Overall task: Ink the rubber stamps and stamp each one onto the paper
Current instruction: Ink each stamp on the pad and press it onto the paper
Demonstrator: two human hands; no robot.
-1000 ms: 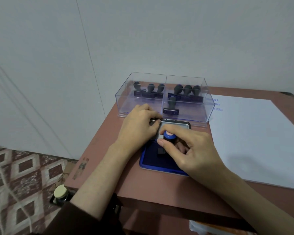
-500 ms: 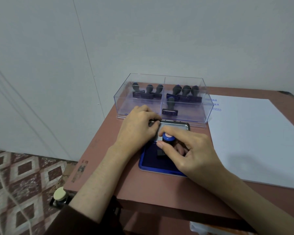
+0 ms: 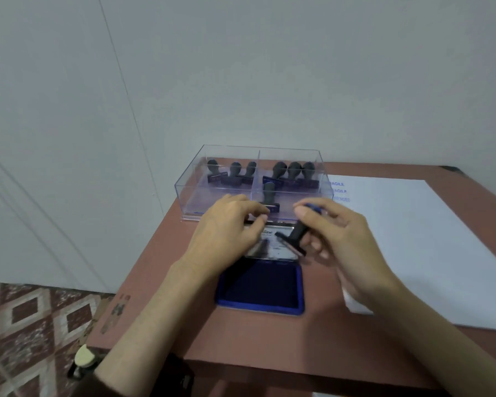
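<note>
On the brown tabletop [image 3: 341, 333] the right hand [image 3: 344, 239] pinches a tilted stamp [image 3: 297, 236] above the open ink pad [image 3: 261, 285], the left hand [image 3: 224, 233] curls on its lid [image 3: 272, 247], grip unclear, and a crooked press could smear the paper [image 3: 413, 239].

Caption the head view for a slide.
Right hand holds a tilted stamp over the lid of the open blue ink pad; left hand at the lid's far edge.
</note>
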